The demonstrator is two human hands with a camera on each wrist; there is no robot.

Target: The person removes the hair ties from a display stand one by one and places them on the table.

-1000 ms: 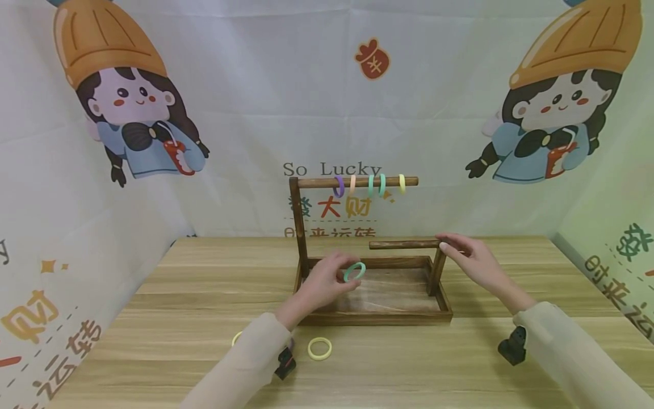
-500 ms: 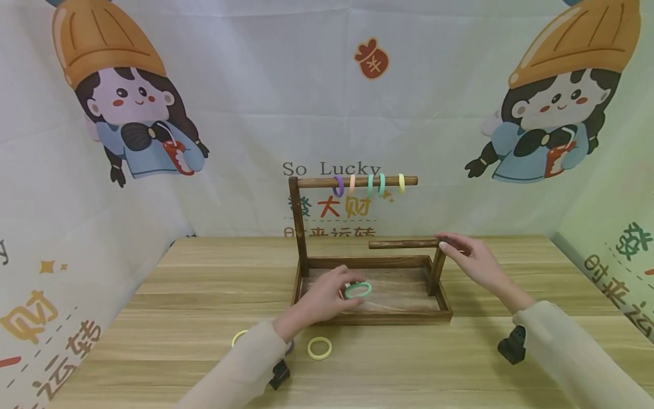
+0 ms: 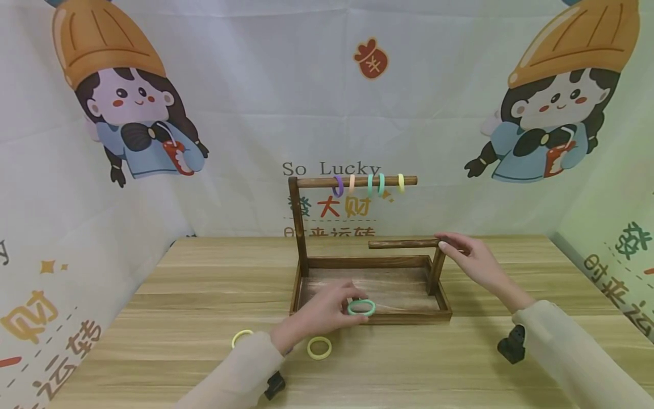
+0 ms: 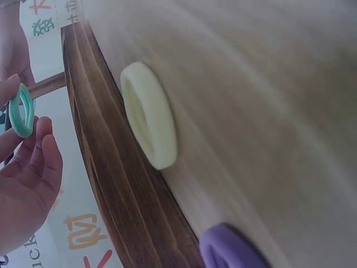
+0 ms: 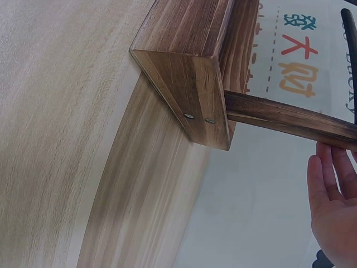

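My left hand (image 3: 324,309) pinches a mint-green ring (image 3: 374,308) between thumb and fingers, over the front edge of a dark wooden stand (image 3: 414,314). The left wrist view shows the same green ring (image 4: 29,111) beyond a pale yellow ring (image 4: 162,125) and a purple ring (image 4: 231,245) lying on the table. The stand has a shallow tray base, a tall post with a long bar at left and a short post with a lower bar (image 3: 403,244) at right. At the top of that short post, my right hand (image 3: 472,258) grips the corner; its fingers (image 5: 315,173) touch the wood.
A purple ring (image 3: 338,186), a peach ring (image 3: 352,183), two green rings and a yellow ring (image 3: 401,183) hang on the upper bar. In front of the tray lies a yellow ring (image 3: 309,348). Another yellow ring (image 3: 234,341) is partly covered by the left sleeve (image 3: 245,363).
The left hand has come down and toward the near side with the green ring, from above the tray to its front edge. The ring has tipped flatter. The right hand stays in place.
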